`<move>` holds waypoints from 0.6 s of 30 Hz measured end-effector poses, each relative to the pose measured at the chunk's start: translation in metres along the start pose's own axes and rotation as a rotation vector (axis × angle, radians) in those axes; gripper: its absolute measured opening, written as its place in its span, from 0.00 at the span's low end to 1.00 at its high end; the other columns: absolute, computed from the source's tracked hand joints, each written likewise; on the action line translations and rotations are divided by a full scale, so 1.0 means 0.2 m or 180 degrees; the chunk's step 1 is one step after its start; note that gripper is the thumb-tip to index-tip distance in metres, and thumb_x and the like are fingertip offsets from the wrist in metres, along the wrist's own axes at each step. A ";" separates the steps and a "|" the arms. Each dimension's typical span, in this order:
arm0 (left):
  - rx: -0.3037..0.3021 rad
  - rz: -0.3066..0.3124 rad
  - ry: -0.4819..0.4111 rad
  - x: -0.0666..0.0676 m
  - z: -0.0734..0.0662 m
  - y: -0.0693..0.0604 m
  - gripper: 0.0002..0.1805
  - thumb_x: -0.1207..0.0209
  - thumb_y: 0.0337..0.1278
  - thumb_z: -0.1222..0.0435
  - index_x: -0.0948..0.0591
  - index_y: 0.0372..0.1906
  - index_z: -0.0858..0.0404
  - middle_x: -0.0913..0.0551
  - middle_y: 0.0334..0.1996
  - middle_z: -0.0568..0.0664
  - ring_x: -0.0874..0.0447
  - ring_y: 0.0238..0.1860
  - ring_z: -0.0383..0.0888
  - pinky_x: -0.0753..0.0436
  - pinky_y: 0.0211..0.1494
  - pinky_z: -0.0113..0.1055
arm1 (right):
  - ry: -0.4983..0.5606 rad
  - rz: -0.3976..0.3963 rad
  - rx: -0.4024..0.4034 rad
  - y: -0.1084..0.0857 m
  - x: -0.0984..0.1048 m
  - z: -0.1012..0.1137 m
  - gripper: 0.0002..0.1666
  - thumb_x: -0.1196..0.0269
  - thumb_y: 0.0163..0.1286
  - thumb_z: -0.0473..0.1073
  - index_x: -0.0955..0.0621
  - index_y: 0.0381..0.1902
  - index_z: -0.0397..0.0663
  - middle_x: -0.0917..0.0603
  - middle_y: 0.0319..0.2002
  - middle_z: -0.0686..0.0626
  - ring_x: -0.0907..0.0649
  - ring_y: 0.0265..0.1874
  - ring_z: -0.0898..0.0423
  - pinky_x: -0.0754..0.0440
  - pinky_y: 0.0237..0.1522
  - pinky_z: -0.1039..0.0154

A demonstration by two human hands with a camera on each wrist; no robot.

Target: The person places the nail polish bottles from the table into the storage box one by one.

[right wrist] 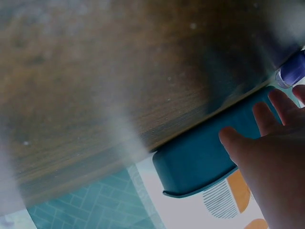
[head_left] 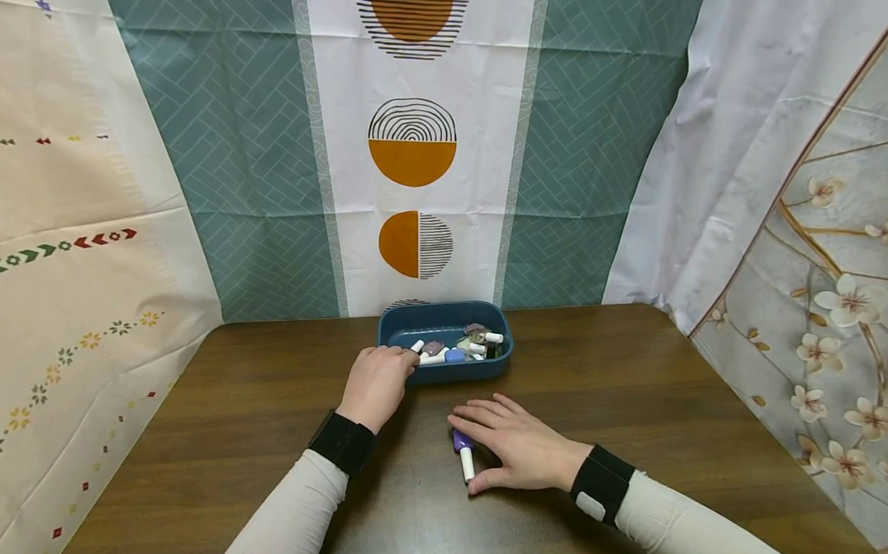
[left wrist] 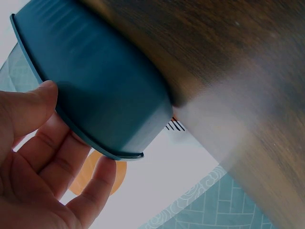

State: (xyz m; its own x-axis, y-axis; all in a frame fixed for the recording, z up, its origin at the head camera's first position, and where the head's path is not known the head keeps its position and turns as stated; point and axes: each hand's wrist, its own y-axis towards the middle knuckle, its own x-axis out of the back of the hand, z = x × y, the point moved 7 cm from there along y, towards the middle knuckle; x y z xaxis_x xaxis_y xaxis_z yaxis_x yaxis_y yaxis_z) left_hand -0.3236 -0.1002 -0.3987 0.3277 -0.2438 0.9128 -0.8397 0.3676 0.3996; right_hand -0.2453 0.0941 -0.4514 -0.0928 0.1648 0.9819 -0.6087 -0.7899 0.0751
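Note:
A dark blue plastic bin stands at the back of the wooden table, with several small nail polish bottles in it, many white-capped. My left hand is at the bin's near left corner. In the left wrist view its thumb lies against the outer wall at the rim, and the other fingers sit along the rim's far side. A purple nail polish bottle with a white cap lies on the table in front of the bin. My right hand hovers over or touches it, fingers spread and thumb near the cap's end.
The brown wooden table extends to both sides of the bin. Behind it hangs a teal and white curtain with orange shapes. Patterned cloths flank the table, a cream one at left and a floral one at right.

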 end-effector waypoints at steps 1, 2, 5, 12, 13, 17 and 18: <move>-0.0001 -0.0005 -0.0003 0.00 0.00 0.00 0.09 0.26 0.70 0.68 0.06 0.51 0.57 0.06 0.42 0.51 0.08 0.46 0.51 0.16 0.66 0.57 | -0.0007 0.0006 0.0003 0.00 0.00 0.00 0.56 0.36 0.74 0.77 0.34 0.87 0.53 0.32 0.84 0.49 0.34 0.83 0.46 0.43 0.83 0.35; -0.0003 -0.0010 -0.0003 0.00 0.00 0.00 0.09 0.26 0.70 0.68 0.06 0.51 0.57 0.06 0.42 0.51 0.08 0.46 0.51 0.16 0.66 0.57 | -0.0011 0.0019 0.0007 0.00 0.00 0.00 0.56 0.36 0.75 0.77 0.33 0.87 0.54 0.31 0.84 0.49 0.34 0.83 0.47 0.43 0.83 0.35; 0.0000 -0.0013 -0.0005 0.00 0.00 0.00 0.09 0.27 0.71 0.68 0.06 0.51 0.57 0.06 0.42 0.50 0.08 0.46 0.52 0.16 0.66 0.57 | -0.0023 0.0042 0.0057 0.00 -0.01 0.00 0.54 0.36 0.75 0.76 0.33 0.87 0.56 0.30 0.83 0.49 0.34 0.82 0.47 0.43 0.84 0.35; -0.0007 -0.0021 0.0000 0.00 0.00 0.00 0.08 0.28 0.72 0.68 0.06 0.50 0.57 0.06 0.41 0.50 0.08 0.45 0.52 0.16 0.66 0.58 | -0.0049 -0.0048 0.0207 0.00 0.00 0.03 0.50 0.34 0.76 0.74 0.30 0.85 0.55 0.27 0.80 0.46 0.30 0.79 0.46 0.40 0.82 0.35; -0.0010 -0.0026 -0.0001 0.00 0.00 0.00 0.08 0.28 0.72 0.68 0.06 0.50 0.57 0.07 0.41 0.50 0.08 0.45 0.52 0.16 0.66 0.58 | -0.0049 -0.0052 0.0208 0.01 0.00 0.03 0.50 0.34 0.76 0.74 0.29 0.85 0.55 0.27 0.80 0.47 0.29 0.79 0.46 0.40 0.82 0.35; -0.0015 -0.0033 -0.0009 0.00 0.00 0.00 0.08 0.27 0.71 0.68 0.06 0.50 0.57 0.06 0.41 0.50 0.08 0.45 0.52 0.16 0.66 0.58 | -0.0080 -0.0068 0.0198 0.01 0.00 0.03 0.49 0.35 0.77 0.73 0.28 0.84 0.55 0.25 0.78 0.49 0.28 0.78 0.48 0.40 0.83 0.37; -0.0012 -0.0032 -0.0010 0.00 0.00 0.00 0.08 0.27 0.71 0.68 0.06 0.50 0.57 0.06 0.41 0.50 0.08 0.46 0.52 0.16 0.67 0.58 | -0.0085 -0.0076 0.0197 0.01 0.00 0.03 0.49 0.34 0.77 0.73 0.28 0.84 0.55 0.25 0.77 0.49 0.28 0.77 0.48 0.40 0.83 0.38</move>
State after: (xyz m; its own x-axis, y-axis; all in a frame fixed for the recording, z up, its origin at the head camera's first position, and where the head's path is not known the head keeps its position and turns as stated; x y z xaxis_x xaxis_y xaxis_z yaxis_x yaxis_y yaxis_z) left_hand -0.3231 -0.0999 -0.3980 0.3347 -0.2501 0.9085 -0.8348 0.3685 0.4090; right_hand -0.2421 0.0892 -0.4503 -0.0573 0.1688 0.9840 -0.5606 -0.8210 0.1082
